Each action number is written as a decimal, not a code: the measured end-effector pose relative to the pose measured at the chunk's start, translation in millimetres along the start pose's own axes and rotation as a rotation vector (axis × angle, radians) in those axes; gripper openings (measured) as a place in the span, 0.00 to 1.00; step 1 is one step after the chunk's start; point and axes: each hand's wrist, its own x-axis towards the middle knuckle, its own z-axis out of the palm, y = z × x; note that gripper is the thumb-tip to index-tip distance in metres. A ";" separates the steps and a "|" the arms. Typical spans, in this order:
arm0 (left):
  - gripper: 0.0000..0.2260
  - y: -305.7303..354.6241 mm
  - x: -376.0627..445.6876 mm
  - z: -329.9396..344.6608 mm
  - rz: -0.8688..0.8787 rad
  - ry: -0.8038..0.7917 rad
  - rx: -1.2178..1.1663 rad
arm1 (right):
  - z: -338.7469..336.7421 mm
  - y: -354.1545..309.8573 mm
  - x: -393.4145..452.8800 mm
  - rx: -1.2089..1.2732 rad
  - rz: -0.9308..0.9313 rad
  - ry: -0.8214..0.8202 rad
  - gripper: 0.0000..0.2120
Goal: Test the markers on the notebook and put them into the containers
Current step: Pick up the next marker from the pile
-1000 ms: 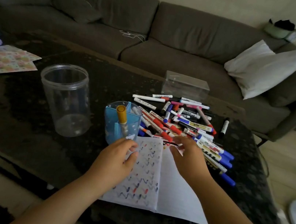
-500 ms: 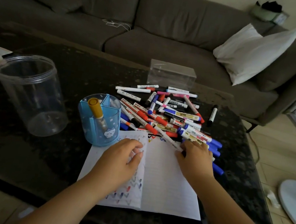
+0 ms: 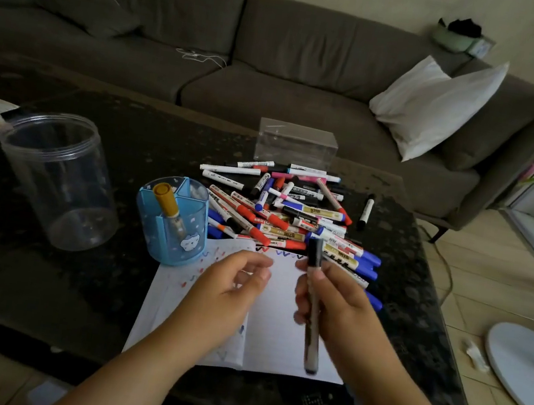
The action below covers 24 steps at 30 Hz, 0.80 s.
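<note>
Bare forearms, no sleeves; hands [image 3: 232,284] unadorned.

right hand [image 3: 330,302] fingers curled, gripping marker [image 3: 312,299]; left hand [image 3: 228,286] loosely curled, holding nothing, hovering.

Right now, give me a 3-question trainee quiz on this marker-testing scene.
1. True or false: the right hand grips a black-capped marker over the open white notebook.
2. What stands in the blue plastic divided pen holder? A) yellow-capped marker B) scissors C) nothing
3. Fill in: the tall clear plastic jar holds ____ markers.

Key: 1 true; 2 A; 3 no
</note>
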 end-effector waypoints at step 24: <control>0.10 23.6 -17.6 15.7 -0.277 0.111 -0.640 | 22.0 10.5 -40.5 -0.820 -0.220 0.011 0.13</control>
